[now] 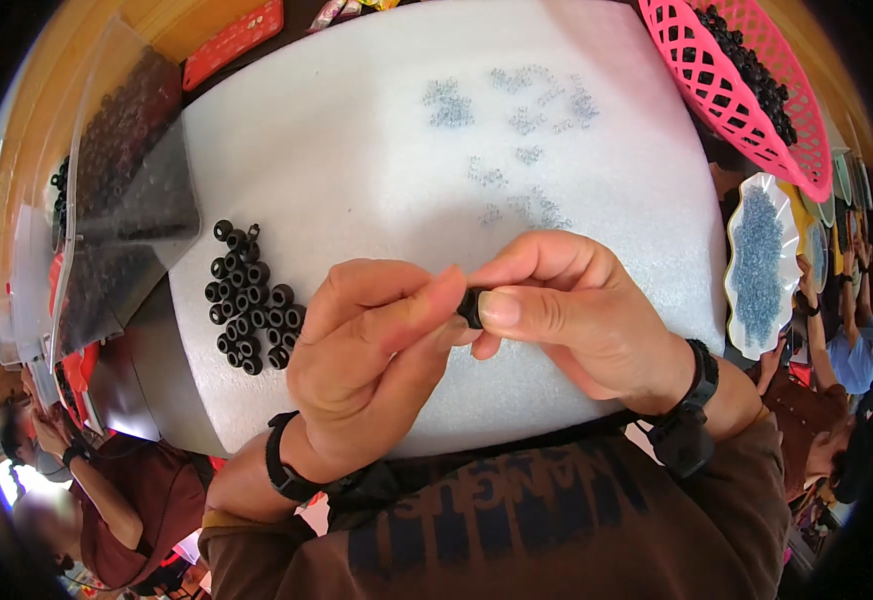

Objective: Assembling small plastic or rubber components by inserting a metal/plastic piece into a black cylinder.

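My left hand (pixel 372 350) and my right hand (pixel 567 315) meet over the middle of a white foam sheet (pixel 297 150). Between their fingertips they pinch a small black round part (pixel 470 308), most of it covered by fingers and thumbs. Left of my left hand lies a loose pile of black round parts (pixel 247 300) with grey openings. Beyond my right hand, small clear bluish pieces (pixel 449 103) are scattered in several clusters on the foam.
At the far right leans a pink lattice basket (pixel 677 60) holding black parts. Below it sits a white wavy-edged dish (pixel 747 335) of bluish pieces. A clear plastic bin (pixel 172 200) with black parts stands at the left. Other people are at both sides.
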{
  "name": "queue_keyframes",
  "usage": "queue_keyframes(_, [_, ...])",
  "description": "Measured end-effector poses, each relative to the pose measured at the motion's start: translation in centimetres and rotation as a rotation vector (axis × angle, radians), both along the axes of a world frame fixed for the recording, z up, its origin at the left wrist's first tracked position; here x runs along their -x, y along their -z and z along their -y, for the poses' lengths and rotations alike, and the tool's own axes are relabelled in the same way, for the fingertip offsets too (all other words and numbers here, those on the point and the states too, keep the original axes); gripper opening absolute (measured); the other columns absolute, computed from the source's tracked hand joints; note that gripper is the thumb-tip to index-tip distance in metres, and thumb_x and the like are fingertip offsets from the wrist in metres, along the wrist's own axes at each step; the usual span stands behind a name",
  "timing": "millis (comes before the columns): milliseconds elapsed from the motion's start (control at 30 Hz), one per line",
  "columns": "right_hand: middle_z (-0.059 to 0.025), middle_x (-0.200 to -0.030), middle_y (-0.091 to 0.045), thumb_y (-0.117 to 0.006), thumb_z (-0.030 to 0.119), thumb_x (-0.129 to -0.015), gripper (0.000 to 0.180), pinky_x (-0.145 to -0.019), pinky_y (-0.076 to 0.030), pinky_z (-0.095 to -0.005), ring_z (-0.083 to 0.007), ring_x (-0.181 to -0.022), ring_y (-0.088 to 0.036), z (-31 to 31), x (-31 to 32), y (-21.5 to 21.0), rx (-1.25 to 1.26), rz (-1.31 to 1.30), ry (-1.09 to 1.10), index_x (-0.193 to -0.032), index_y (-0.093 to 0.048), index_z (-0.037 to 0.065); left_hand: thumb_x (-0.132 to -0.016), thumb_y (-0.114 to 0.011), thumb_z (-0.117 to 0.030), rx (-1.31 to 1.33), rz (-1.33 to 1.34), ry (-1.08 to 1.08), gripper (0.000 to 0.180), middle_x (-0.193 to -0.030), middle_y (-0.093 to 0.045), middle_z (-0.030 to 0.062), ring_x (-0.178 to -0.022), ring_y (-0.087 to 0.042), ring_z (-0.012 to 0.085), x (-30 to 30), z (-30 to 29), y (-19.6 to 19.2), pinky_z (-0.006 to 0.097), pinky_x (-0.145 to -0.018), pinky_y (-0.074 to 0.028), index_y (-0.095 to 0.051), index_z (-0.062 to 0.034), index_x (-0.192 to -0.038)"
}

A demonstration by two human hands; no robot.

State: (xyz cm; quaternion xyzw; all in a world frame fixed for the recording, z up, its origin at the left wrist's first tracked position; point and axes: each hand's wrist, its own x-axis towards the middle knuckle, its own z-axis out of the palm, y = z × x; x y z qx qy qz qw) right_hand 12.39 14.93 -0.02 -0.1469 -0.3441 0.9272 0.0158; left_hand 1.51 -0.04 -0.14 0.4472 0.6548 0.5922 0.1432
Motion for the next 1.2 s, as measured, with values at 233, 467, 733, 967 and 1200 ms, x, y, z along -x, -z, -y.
queue_keyframes(233, [-0.0085,-0.089,-0.066,-0.063,0.012,-0.086,0.017,-0.075,-0.051,-0.0244,-0.0126,-0.080,-0.062,0.1,0.1,0.2,0.012,-0.011,0.022,-0.100,-0.063,0.000,-0.063,-0.073,0.008,0.030,-0.164,-0.036,0.045,-0.090,-0.060,0.0059,-0.078,-0.054,0.0162,0.3,-0.3,0.0,0.025,-0.064,-0.042,-0.066,-0.0047,-0.106])
queue_keyframes(467, [-0.0093,-0.094,-0.066,-0.062,0.009,-0.087,0.017,-0.082,-0.050,-0.0263,-0.0163,-0.090,-0.063,0.0,0.1,0.2,0.095,-0.008,0.018,-0.101,-0.063,0.000,-0.057,-0.077,-0.002,0.102,-0.470,-0.088,0.057,-0.085,-0.060,-0.0010,-0.072,-0.052,0.0108,0.1,-0.5,0.0,0.030,-0.070,-0.030,-0.061,-0.0070,-0.111])
queue_keyframes(733, [-0.0082,-0.095,-0.065,-0.062,0.010,-0.086,0.018,-0.083,-0.049,-0.0254,-0.0137,-0.092,-0.061,-0.3,-0.1,0.3,0.148,-0.010,-0.071,-0.102,-0.062,0.000,-0.053,-0.078,-0.006,0.096,-0.681,-0.064,0.059,-0.081,-0.058,-0.0045,-0.071,-0.052,0.0091,0.9,-0.3,-0.9,0.030,-0.070,-0.028,-0.061,-0.0078,-0.109])
queue_keyframes(967, [-0.0067,-0.098,-0.064,-0.062,0.014,-0.088,0.020,-0.084,-0.048,-0.0244,-0.0119,-0.093,-0.060,-0.4,-0.1,-0.6,0.122,0.015,-0.135,-0.103,-0.062,0.001,-0.053,-0.081,-0.012,0.111,-0.635,-0.069,0.054,-0.079,-0.056,-0.0053,-0.074,-0.051,0.0098,0.9,-0.3,-1.4,0.030,-0.070,-0.028,-0.062,-0.0114,-0.103])
queue_keyframes(1200, [-0.0077,-0.100,-0.064,-0.059,0.014,-0.090,0.024,-0.083,-0.048,-0.0235,-0.0115,-0.093,-0.060,-0.5,-0.2,-0.7,0.050,0.009,-0.174,-0.108,-0.061,-0.001,-0.051,-0.082,-0.011,0.082,-0.595,-0.038,0.055,-0.082,-0.057,-0.0036,-0.073,-0.051,0.0109,0.8,-0.4,-1.0,0.030,-0.068,-0.028,-0.063,-0.0118,-0.103])
